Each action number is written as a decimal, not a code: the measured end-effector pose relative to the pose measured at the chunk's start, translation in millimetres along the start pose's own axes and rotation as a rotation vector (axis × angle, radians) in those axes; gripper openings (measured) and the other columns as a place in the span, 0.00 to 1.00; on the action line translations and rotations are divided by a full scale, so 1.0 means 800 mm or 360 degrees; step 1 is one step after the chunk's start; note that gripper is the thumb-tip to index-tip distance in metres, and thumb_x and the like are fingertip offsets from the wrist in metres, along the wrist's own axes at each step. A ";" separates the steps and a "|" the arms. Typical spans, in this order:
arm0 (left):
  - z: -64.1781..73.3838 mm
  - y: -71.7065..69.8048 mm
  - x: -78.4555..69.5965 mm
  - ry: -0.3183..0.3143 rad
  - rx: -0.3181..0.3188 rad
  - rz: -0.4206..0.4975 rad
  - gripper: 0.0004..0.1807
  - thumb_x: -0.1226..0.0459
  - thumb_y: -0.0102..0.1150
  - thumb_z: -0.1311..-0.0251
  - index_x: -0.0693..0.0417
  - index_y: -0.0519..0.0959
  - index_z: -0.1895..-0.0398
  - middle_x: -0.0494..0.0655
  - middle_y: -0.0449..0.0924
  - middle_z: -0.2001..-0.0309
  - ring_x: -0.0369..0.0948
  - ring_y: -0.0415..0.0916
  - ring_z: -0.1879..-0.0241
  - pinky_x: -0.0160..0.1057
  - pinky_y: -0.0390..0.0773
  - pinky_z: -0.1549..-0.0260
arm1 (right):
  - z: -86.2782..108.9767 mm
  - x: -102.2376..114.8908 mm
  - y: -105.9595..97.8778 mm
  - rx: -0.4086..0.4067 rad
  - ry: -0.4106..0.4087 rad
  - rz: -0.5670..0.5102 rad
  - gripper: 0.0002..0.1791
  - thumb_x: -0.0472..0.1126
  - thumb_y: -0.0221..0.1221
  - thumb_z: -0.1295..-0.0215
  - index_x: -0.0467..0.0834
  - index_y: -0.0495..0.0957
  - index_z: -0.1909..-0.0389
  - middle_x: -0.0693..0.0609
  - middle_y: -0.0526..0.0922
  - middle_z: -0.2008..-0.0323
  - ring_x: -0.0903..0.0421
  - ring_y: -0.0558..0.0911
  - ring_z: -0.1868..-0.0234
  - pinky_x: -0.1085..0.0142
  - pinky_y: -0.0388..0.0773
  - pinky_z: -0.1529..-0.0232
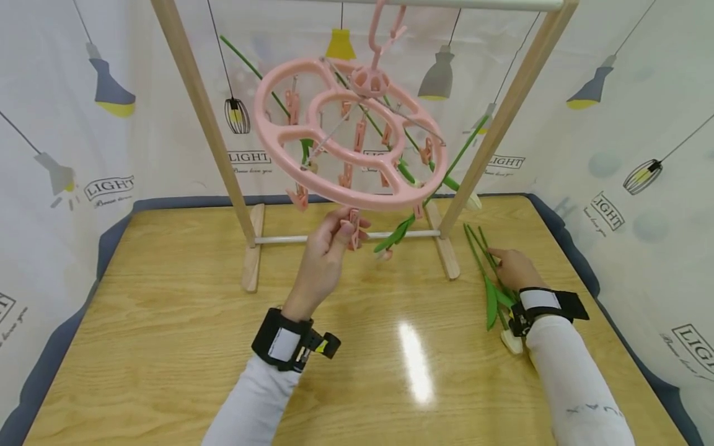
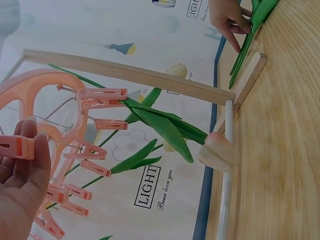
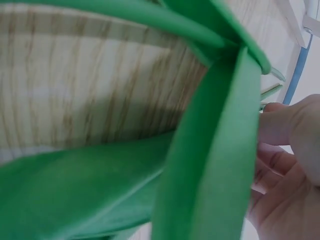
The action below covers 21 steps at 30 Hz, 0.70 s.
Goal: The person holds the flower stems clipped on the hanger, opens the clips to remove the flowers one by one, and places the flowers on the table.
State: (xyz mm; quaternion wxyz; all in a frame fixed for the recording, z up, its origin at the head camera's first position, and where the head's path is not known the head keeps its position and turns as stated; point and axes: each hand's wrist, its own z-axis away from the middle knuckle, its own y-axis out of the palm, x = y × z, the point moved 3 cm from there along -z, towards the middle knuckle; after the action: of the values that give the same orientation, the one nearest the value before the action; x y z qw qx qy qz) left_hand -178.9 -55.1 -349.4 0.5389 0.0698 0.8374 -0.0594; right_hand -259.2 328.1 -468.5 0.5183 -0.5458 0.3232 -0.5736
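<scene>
My left hand (image 1: 326,244) pinches a pink clothespin (image 1: 354,229) at the front rim of a round pink clip hanger (image 1: 346,199). Artificial tulips hang from the hanger's other clips; one with a pale pink bloom (image 2: 216,152) dangles head down to the right of that hand. Over on the table's right side, my right hand (image 1: 515,269) is at the stems of loose tulips (image 1: 491,303), its index finger stretched along them. Broad green leaves (image 3: 210,150) fill most of the right wrist view and lie in front of that hand.
The hanger hooks onto the white top bar (image 1: 474,4) of a wooden stand. Its right post (image 1: 504,118) rises between the hanger and the loose tulips, and a white lower bar (image 1: 279,239) runs close behind my left hand. A printed cloth surrounds the wooden table (image 1: 184,322).
</scene>
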 end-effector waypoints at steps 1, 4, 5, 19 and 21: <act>0.000 0.000 0.000 0.0000 -0.0001 0.0004 0.19 0.64 0.37 0.22 0.65 0.67 0.36 0.65 0.77 0.50 0.60 0.77 0.53 0.42 0.82 0.56 | 0.000 0.000 0.000 0.0022 0.0010 -0.0004 0.30 0.23 0.47 0.39 0.28 0.64 0.32 0.40 0.80 0.78 0.57 0.66 0.84 0.67 0.61 0.81; -0.001 0.001 0.000 -0.0002 -0.0001 0.0003 0.20 0.63 0.38 0.22 0.65 0.68 0.36 0.65 0.77 0.50 0.61 0.77 0.53 0.33 0.81 0.58 | 0.001 0.000 0.000 0.0071 0.0034 -0.0028 0.32 0.23 0.48 0.40 0.28 0.62 0.31 0.45 0.78 0.82 0.58 0.65 0.85 0.67 0.61 0.81; -0.001 0.002 0.000 -0.0003 -0.0002 -0.0001 0.20 0.63 0.38 0.22 0.65 0.68 0.36 0.64 0.78 0.50 0.60 0.78 0.53 0.31 0.80 0.58 | 0.000 0.000 0.000 0.0084 0.0040 -0.0034 0.32 0.23 0.48 0.40 0.28 0.61 0.31 0.45 0.77 0.83 0.58 0.64 0.85 0.67 0.61 0.81; -0.001 0.003 -0.003 0.0011 0.0025 0.0023 0.19 0.65 0.42 0.23 0.64 0.67 0.35 0.64 0.77 0.50 0.59 0.77 0.53 0.32 0.80 0.57 | 0.008 0.004 -0.023 0.0156 0.0013 -0.0142 0.27 0.32 0.42 0.28 0.25 0.57 0.31 0.26 0.79 0.58 0.44 0.78 0.71 0.57 0.73 0.70; -0.001 0.003 -0.005 0.0022 0.0026 0.0025 0.19 0.66 0.43 0.24 0.65 0.67 0.35 0.65 0.77 0.51 0.54 0.78 0.54 0.33 0.80 0.58 | 0.010 0.011 -0.038 0.0119 0.0016 -0.0187 0.25 0.36 0.43 0.25 0.26 0.61 0.33 0.25 0.78 0.55 0.41 0.79 0.67 0.57 0.73 0.69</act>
State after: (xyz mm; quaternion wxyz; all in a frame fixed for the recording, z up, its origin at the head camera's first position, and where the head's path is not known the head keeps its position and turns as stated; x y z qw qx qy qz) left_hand -177.8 -53.1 -345.7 0.5330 0.0812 0.8400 -0.0614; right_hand -258.1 329.1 -435.8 0.5021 -0.5412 0.2715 -0.6175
